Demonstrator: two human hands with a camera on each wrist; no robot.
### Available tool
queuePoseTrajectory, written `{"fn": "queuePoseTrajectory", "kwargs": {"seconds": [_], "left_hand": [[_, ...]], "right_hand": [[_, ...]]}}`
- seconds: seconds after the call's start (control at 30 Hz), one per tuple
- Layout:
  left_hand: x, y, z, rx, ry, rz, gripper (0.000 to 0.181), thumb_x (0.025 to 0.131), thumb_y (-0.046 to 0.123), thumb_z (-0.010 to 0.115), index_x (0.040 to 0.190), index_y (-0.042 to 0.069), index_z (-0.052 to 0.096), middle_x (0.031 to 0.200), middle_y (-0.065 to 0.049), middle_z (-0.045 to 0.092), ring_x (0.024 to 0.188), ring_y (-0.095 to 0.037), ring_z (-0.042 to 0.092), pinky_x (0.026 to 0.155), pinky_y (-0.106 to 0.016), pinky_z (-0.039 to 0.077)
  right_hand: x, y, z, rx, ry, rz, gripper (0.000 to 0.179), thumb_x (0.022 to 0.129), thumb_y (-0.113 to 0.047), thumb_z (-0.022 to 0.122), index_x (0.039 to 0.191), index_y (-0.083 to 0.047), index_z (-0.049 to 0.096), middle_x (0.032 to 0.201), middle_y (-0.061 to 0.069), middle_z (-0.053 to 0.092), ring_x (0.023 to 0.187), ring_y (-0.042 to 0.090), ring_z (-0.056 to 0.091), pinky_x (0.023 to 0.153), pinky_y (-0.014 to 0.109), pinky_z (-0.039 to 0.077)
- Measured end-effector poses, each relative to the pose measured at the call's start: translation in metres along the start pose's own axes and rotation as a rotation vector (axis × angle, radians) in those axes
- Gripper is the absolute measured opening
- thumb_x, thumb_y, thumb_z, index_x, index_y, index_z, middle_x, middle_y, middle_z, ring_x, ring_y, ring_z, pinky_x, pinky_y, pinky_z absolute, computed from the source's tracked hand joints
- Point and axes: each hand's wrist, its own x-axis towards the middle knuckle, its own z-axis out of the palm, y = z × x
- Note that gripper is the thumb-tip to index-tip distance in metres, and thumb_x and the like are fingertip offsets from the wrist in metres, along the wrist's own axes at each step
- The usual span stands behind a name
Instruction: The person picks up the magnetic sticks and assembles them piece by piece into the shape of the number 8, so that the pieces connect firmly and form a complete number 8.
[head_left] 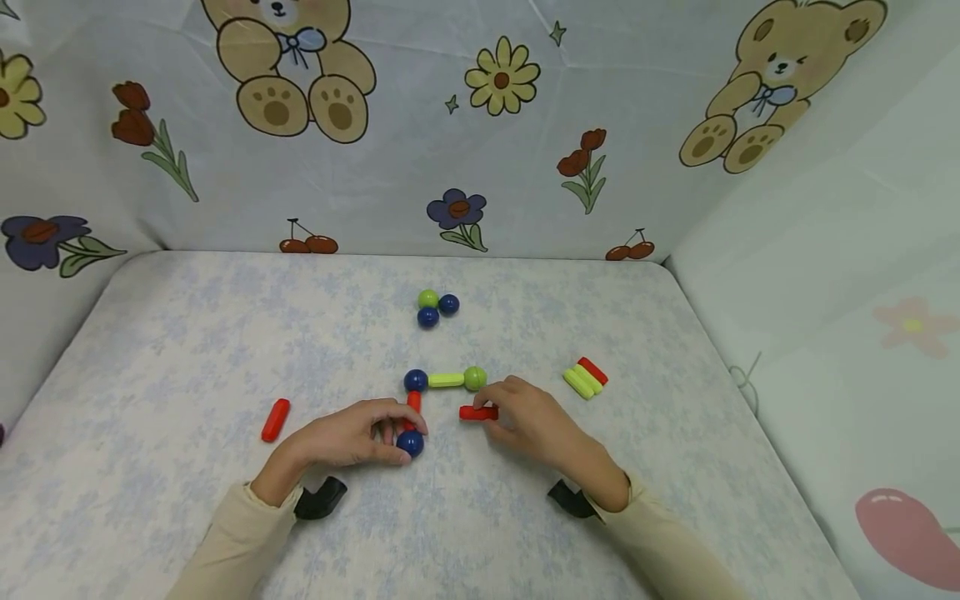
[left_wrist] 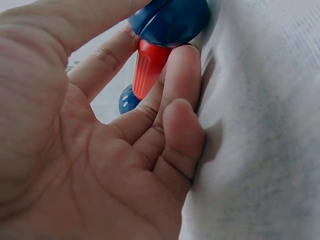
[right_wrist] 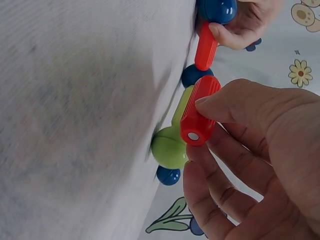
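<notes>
My left hand (head_left: pixel 356 435) grips a blue ball (head_left: pixel 410 443) between thumb and fingers. This ball joins a red rod (left_wrist: pixel 151 70), whose far end meets another blue ball (head_left: pixel 416 381). From that corner ball a light green rod (head_left: pixel 446 380) runs right to a green ball (head_left: pixel 475 378), so the pieces form an angled chain on the table. A loose red rod (right_wrist: pixel 198 110) is pinched by my right hand (head_left: pixel 531 418), apart from the chain and just below the green ball. A pale magnet-like disc shows in the end of this rod in the right wrist view.
Farther back sit a green ball (head_left: pixel 428 299) and two blue balls, close together. On the right lie two light green rods (head_left: pixel 582 382) beside a red rod (head_left: pixel 593 370). Another red rod (head_left: pixel 275 420) lies left of my left hand. A printed cloth wall (head_left: pixel 405 167) stands behind the table.
</notes>
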Motion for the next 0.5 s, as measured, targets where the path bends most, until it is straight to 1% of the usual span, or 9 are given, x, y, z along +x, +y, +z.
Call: {"fn": "queuePoseTrajectory", "kwargs": {"seconds": [0.17,0.27,0.37,0.5], "left_hand": [[0.001,0.0,-0.001,0.007,-0.001,0.014,0.035,0.091,0.025,0.075,0.124,0.017,0.066,0.098,-0.003,0.06,0.084,-0.014,0.056,0.073,-0.026,0.046],[0.001,0.0,-0.001,0.003,-0.001,0.013,0.036,0.091,0.025,0.076,0.125,0.017,0.066,0.097,-0.003,0.06,0.083,-0.013,0.056,0.073,-0.026,0.046],[0.0,0.0,-0.001,-0.003,-0.003,0.009,0.037,0.091,0.024,0.075,0.126,0.016,0.066,0.097,-0.003,0.059,0.083,-0.013,0.056,0.072,-0.026,0.046],[-0.001,-0.001,-0.001,-0.005,-0.002,0.01,0.038,0.091,0.025,0.075,0.127,0.015,0.066,0.097,-0.003,0.059,0.084,-0.013,0.056,0.073,-0.025,0.046]], "right_hand": [[0.003,-0.005,0.002,0.04,-0.038,-0.043,0.021,0.09,-0.015,0.074,0.11,-0.018,0.068,0.104,-0.003,0.067,0.092,0.011,0.058,0.076,0.029,0.052],[0.004,-0.008,0.004,0.062,-0.052,-0.073,0.021,0.091,-0.015,0.073,0.111,-0.017,0.068,0.104,-0.005,0.068,0.094,0.01,0.059,0.078,0.028,0.052],[0.005,-0.011,0.005,0.067,-0.066,-0.089,0.021,0.091,-0.016,0.073,0.111,-0.018,0.068,0.105,-0.005,0.068,0.094,0.01,0.059,0.079,0.028,0.052],[0.006,-0.014,0.006,0.059,-0.069,-0.113,0.021,0.091,-0.016,0.072,0.112,-0.017,0.069,0.108,-0.005,0.069,0.099,0.011,0.061,0.084,0.03,0.053]]}}
